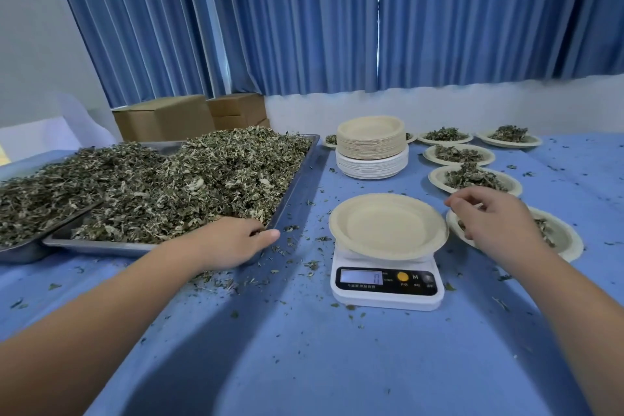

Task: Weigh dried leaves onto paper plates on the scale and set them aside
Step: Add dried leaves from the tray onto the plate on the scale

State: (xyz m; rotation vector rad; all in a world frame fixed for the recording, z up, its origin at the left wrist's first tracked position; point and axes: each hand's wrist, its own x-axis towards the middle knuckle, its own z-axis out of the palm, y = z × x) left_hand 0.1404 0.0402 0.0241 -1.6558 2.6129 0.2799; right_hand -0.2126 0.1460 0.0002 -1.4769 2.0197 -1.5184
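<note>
The tabletop (304,365), under a blue cloth strewn with leaf crumbs, carries everything. Along its left side lies a big metal tray (297,186), long axis running from the near edge toward the back, heaped with dried leaves (189,186). A second tray (20,253) overlaps it at the far left. Toward the back edge, right of the tray, stands a stack of plates (371,149). Filled plates (471,179) line up down the right side, the nearest one (567,240) just beside the scale (388,290).

The scale sits near the middle, its display seeming to show zero. An empty plate (385,230) rests flat on it, with no leaves in it yet.

The left hand (233,241) is at the tray's near right corner, thumb along the rim and fingers curled down into the leaves. Whether they have closed on a bunch is hidden. The right hand (496,223) hovers over the nearest filled plate, fingers loosely curled and holding nothing.

The leaves lie left of the empty plate, with a strip of cloth between. The left hand is already in them, so it looks best placed to carry a bunch rightward onto the scale.
</note>
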